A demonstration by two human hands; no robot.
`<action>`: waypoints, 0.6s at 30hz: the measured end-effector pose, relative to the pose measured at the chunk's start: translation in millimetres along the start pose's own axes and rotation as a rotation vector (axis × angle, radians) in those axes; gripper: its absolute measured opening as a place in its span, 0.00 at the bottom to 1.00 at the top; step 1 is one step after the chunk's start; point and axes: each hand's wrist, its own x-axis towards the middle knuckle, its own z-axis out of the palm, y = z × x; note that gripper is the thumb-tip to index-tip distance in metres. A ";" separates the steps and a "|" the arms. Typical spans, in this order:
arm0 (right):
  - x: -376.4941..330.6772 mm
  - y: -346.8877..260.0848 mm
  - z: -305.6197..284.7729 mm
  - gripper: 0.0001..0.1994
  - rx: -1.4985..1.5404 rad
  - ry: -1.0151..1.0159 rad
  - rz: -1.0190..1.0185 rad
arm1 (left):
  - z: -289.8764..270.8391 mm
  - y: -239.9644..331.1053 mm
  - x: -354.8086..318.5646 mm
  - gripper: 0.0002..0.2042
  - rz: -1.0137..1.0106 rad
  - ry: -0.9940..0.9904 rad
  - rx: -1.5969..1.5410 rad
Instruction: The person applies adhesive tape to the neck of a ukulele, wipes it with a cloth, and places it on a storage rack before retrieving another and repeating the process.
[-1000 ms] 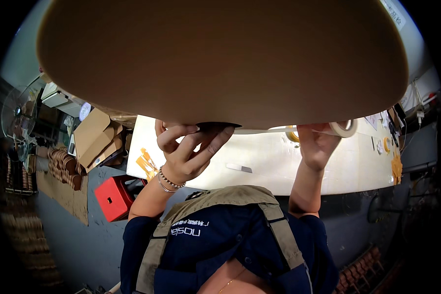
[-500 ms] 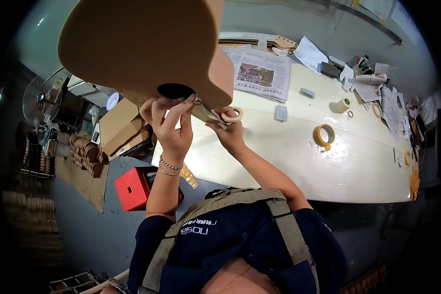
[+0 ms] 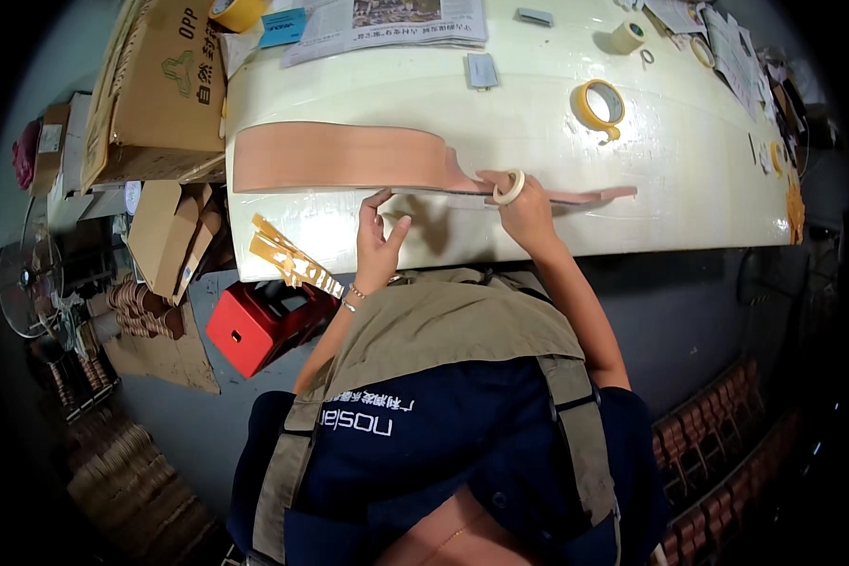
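An unpainted wooden guitar point(image 3: 340, 158) is seen side-on above the white table, its body to the left and its neck pointing right. My right hand point(image 3: 526, 215) grips the neck near the body, and a roll of cream masking tape point(image 3: 508, 188) hangs on its fingers. Below the body's near edge is my left hand point(image 3: 379, 247), thumb and fingers apart. One fingertip meets or nearly meets that edge; I cannot tell if it touches. The guitar's front face is hidden from this angle.
Yellow tape strips point(image 3: 288, 257) hang off the table's near left edge, above a red stool point(image 3: 255, 325). Across the white table point(image 3: 707, 189) lie a yellow tape roll point(image 3: 599, 106), a grey block point(image 3: 481, 71) and a newspaper point(image 3: 377, 36). Cardboard boxes point(image 3: 160, 104) stand at left.
The guitar has come down from its raised position, turning from its broad face to its side. Both hands moved with it, and the left fingers left the soundhole rim. My view has tilted lower.
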 end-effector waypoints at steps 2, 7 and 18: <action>8.9 -5.4 -1.7 0.25 0.045 0.016 0.050 | -3.7 -2.2 5.0 0.23 0.009 -0.046 -0.002; 4.9 -40.3 -4.9 0.43 0.682 0.344 0.022 | -5.6 -0.8 13.7 0.22 0.012 -0.072 0.018; -10.2 -23.8 21.8 0.31 0.406 0.536 0.371 | -17.5 -3.7 24.4 0.16 0.136 -0.100 0.204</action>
